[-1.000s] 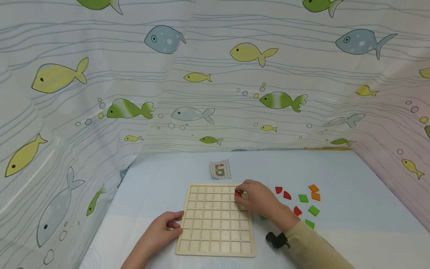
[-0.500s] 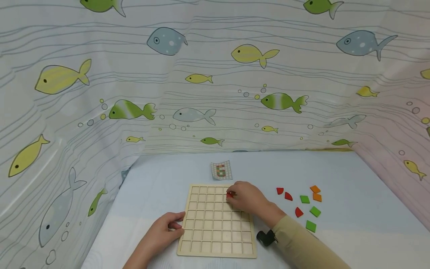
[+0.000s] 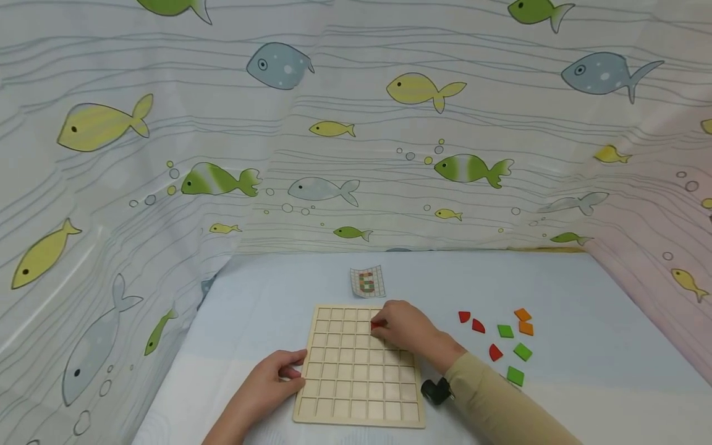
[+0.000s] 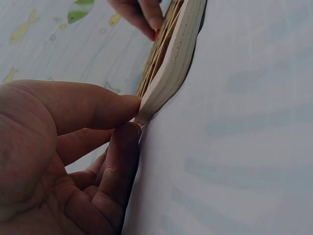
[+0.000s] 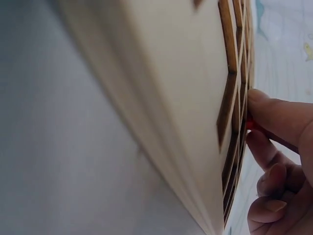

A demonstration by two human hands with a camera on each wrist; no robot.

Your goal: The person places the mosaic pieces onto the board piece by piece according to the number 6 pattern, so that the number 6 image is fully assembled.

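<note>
A square wooden grid board (image 3: 342, 383) lies on the table, divided into small square cells. Along its left edge, my left hand (image 3: 271, 383) holds the rim with thumb and fingertips, seen close in the left wrist view on the board's side (image 4: 168, 81). My right hand (image 3: 408, 326) reaches over the far right part of the board and pinches a small red tile (image 3: 374, 326) between thumb and finger. The fingers hide most of this tile, so its full shape cannot be made out. In the right wrist view the red tile (image 5: 251, 124) is right at the grid's surface.
Right of the board lie loose red quarter-circle tiles (image 3: 478, 326), green square tiles (image 3: 522, 351) and orange square tiles (image 3: 522, 315). Behind the board is a gridded pattern card (image 3: 367, 282). A small black device (image 3: 436, 391) sits at the right wrist. A fish-print curtain (image 3: 311, 213) surrounds the table.
My right hand has moved left across the board with the red tile, to a cell further left and slightly nearer. The left hand keeps its place on the board's edge.
</note>
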